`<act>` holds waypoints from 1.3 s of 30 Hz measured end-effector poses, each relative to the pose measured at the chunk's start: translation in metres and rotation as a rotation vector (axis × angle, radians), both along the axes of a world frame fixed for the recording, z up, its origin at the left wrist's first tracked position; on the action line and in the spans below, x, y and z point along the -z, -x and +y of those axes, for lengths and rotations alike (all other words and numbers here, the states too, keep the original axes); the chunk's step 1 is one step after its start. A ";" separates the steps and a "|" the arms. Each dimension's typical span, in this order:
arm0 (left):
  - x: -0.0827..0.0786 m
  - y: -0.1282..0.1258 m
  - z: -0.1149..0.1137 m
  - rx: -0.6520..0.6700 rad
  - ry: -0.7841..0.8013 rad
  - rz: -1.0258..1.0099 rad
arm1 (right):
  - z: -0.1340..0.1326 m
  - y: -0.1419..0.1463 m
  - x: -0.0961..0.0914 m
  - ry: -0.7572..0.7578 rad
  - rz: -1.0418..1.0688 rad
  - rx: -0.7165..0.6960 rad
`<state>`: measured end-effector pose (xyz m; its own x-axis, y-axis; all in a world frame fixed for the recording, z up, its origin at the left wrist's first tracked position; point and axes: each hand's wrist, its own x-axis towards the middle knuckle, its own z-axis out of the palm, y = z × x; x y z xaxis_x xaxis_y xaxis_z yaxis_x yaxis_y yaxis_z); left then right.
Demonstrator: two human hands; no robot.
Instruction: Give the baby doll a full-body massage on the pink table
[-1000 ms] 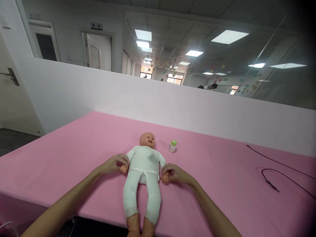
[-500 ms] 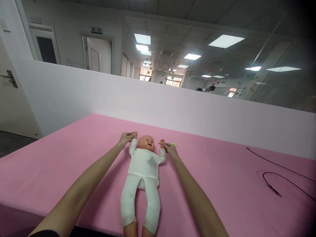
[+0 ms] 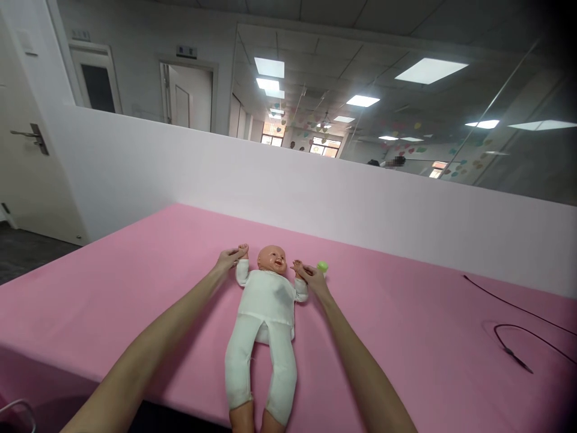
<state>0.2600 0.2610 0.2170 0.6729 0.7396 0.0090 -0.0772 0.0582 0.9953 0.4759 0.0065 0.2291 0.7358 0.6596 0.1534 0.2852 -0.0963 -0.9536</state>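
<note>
your baby doll (image 3: pixel 265 307) lies flat on its back on the pink table (image 3: pixel 135 288), head away from you, feet toward the near edge. bare vinyl head (image 3: pixel 273 261), vinyl hands and feet (image 3: pixel 241 420), soft white cloth suit (image 3: pixel 264 297), a bit grubby at the ankles. both arms (image 3: pixel 242 270) raised up beside the head, hands about level with it. legs straight, slightly apart.

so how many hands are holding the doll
2: the left hand holds the baby doll's raised arm on one side of its head, the right hand the other arm.
</note>
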 end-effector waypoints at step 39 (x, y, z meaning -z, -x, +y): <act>-0.016 0.029 0.005 0.417 -0.241 -0.035 | -0.034 0.014 -0.009 0.053 0.047 -0.234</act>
<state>0.2309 0.2663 0.2326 0.9078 0.3812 0.1746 -0.1298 -0.1404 0.9815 0.4615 -0.0270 0.2379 0.5672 0.8193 0.0837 0.2615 -0.0828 -0.9617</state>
